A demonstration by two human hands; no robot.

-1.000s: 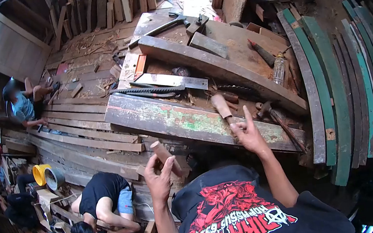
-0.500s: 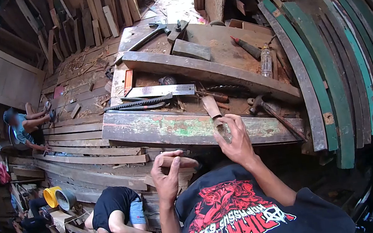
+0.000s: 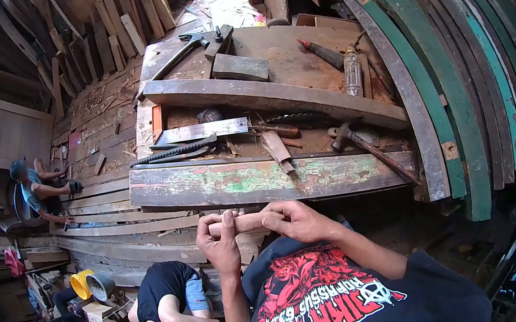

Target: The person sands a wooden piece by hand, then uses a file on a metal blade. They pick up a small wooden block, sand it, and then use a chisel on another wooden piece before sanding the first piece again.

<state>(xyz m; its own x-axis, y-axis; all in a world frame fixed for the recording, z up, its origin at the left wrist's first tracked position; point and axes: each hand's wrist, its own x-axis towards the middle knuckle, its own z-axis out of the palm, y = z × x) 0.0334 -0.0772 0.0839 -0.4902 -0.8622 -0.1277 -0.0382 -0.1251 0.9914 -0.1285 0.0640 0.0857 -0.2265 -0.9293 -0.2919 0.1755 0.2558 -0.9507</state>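
Note:
My left hand (image 3: 219, 239) is closed around one end of a short, rounded wooden piece (image 3: 248, 223), which looks like a tool handle. The fingers of my right hand (image 3: 300, 222) are closed on its other end, so it lies level between both hands in front of my shirt. Just beyond, a curled brown strip (image 3: 277, 152), possibly sandpaper, rests on the paint-flaked plank (image 3: 222, 182) at the bench's near edge. My fingers hide part of the wooden piece.
On the bench are a claw hammer (image 3: 182, 54), a try square (image 3: 202, 130), a second hammer (image 3: 356, 138), a glass bottle (image 3: 352, 71) and a thick beam (image 3: 275, 97). Green boards (image 3: 411, 62) stand at right. One person (image 3: 168, 296) bends at lower left; another (image 3: 40, 186) sits farther off.
My right hand has left the curled strip on the plank and come down-left onto the wooden piece in my left hand. The view has shifted slightly.

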